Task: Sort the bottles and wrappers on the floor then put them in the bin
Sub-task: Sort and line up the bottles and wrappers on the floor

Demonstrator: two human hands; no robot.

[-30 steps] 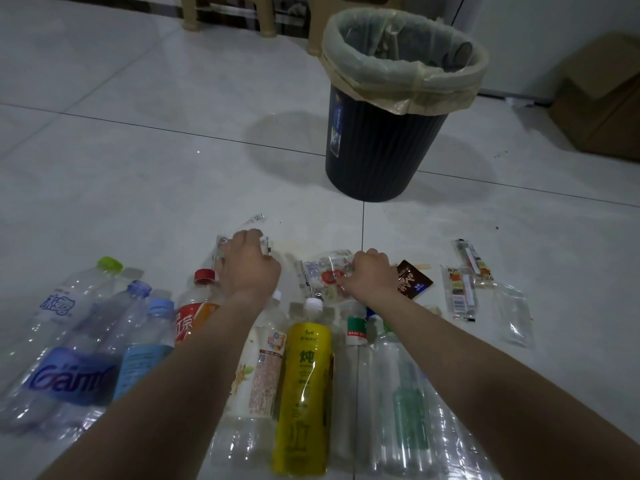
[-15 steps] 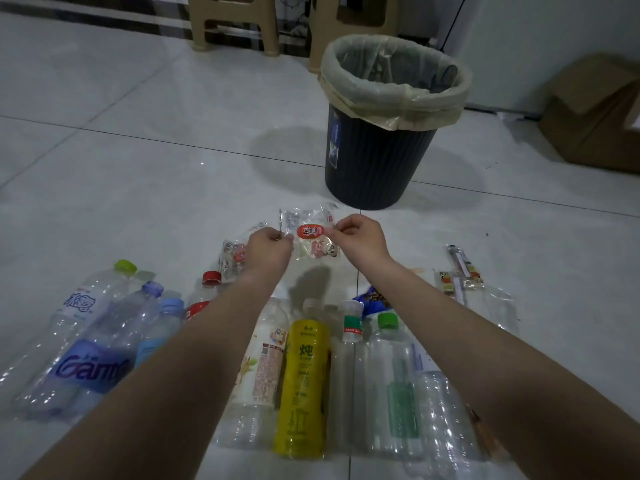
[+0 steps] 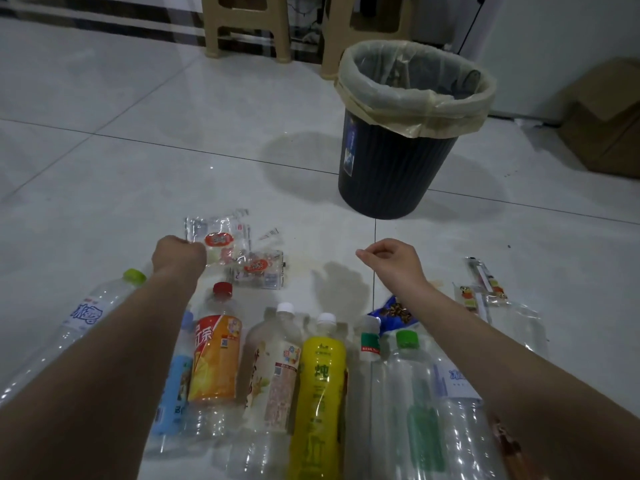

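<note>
My left hand (image 3: 178, 252) is closed on a clear wrapper with a red label (image 3: 214, 239), holding it just over the floor. A second clear red-labelled wrapper (image 3: 258, 270) lies right beside it. My right hand (image 3: 391, 258) hovers apart to the right, fingers pinched together with nothing in them. Under my forearms several bottles lie side by side, among them an orange-labelled bottle with a red cap (image 3: 216, 358), a yellow bottle (image 3: 322, 375) and a clear bottle with a green cap (image 3: 415, 393). The black bin (image 3: 398, 168), lined with a pale bag, stands beyond my right hand.
A blue wrapper (image 3: 389, 311) lies under my right wrist. Thin printed wrappers (image 3: 481, 292) lie at the right. Two beige stools (image 3: 242, 26) stand at the back. A cardboard box (image 3: 606, 126) sits at the far right by the wall.
Both hands lifted the red-labelled wrapper off the floor; my right hand has since let go and moved right. My left hand carried the wrapper left, near another one.
</note>
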